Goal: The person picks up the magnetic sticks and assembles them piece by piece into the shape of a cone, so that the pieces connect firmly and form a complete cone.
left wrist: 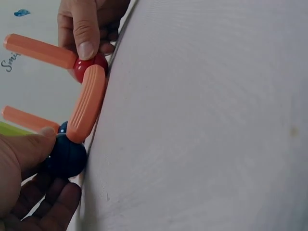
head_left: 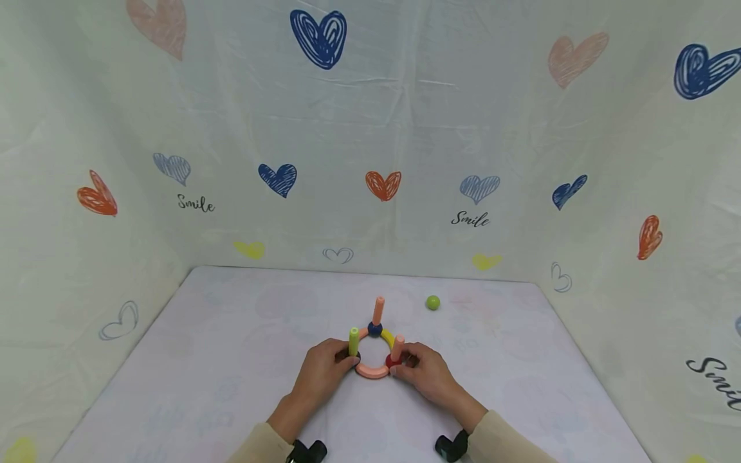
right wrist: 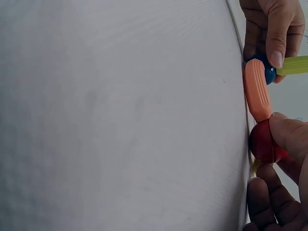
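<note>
A ring of curved sticks and balls lies on the table in the head view. At its left, my left hand pinches a dark blue ball between thumb and fingers; a lime-green stick rises from that ball. My right hand pinches a red ball at the ring's right, below an upright orange stick. A curved orange stick joins these two balls along the near side. At the far side another blue ball carries an upright orange stick, with a curved yellow stick beside it.
A loose green ball lies behind the ring, to the right. The white table is bordered at the back and sides by pale cloth printed with hearts. Dark wrist cameras sit close to both sleeves.
</note>
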Tool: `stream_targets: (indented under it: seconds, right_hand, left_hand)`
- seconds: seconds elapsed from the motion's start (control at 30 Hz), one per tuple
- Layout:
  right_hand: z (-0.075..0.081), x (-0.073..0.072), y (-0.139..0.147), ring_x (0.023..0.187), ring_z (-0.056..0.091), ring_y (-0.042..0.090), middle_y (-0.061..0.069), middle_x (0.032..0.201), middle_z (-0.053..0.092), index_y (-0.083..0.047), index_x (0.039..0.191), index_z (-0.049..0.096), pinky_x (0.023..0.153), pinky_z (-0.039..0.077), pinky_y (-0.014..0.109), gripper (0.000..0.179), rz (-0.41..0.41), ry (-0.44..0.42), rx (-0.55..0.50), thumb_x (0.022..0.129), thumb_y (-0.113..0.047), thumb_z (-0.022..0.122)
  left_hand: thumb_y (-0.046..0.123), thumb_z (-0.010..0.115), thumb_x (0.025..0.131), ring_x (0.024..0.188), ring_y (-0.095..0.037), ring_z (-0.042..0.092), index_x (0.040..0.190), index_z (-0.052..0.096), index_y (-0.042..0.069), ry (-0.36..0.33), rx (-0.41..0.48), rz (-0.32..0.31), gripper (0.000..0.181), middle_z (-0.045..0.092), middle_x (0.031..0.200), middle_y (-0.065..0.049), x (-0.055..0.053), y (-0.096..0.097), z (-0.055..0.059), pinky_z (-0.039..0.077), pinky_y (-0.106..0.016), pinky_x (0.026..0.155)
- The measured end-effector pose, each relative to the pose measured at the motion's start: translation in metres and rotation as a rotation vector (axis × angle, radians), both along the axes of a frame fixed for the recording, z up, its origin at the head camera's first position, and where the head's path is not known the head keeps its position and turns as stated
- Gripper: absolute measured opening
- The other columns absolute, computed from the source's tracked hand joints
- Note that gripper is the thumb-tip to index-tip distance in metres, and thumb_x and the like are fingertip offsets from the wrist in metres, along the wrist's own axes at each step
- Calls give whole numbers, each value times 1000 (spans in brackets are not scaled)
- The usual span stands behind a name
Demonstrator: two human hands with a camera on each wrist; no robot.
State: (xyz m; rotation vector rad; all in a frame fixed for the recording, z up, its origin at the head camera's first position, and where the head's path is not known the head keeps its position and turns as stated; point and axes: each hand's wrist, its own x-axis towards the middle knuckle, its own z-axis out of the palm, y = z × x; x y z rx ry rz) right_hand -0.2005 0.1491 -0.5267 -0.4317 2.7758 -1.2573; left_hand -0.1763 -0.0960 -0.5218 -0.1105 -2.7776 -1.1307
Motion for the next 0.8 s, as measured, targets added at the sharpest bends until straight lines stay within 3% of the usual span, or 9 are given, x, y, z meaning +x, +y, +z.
stream_targets:
  seconds: [0.23, 0.57, 0.67, 0.8]
  right_hand:
    - [0, 1, 0, 87, 56, 14, -4, 100, 67, -13, 110, 74, 74, 47, 24, 29, 13, -24, 2, 88, -28, 86]
    - [10, -1, 12, 92, 58, 14, -3, 107, 68, -11, 130, 70, 77, 49, 24, 39, 97, -88, 35, 92, -13, 77]
    - [14, -4, 16, 91, 59, 15, -2, 106, 69, -10, 128, 71, 76, 52, 24, 34, 68, -85, 12, 94, -11, 75]
    - [17, -14, 22, 90, 59, 16, 0, 102, 67, -10, 124, 73, 71, 53, 24, 29, -32, -88, -41, 96, -15, 76]
  left_hand:
    - [24, 83, 92, 96, -13, 68, 118, 78, 7, -14, 54, -4, 31, 73, 106, -1, 0, -3, -2, 60, -36, 82]
    - [25, 84, 92, 93, -9, 66, 115, 78, 11, -16, 111, -11, 27, 72, 104, 2, -1, -6, -7, 59, -30, 79]
    - [24, 84, 92, 92, -9, 66, 113, 78, 11, -17, 117, -4, 26, 72, 103, 2, -1, -6, -8, 59, -30, 79]
    - [23, 84, 92, 94, -9, 67, 115, 78, 11, -19, 125, -6, 27, 72, 104, 3, 0, -5, -9, 60, -31, 80]
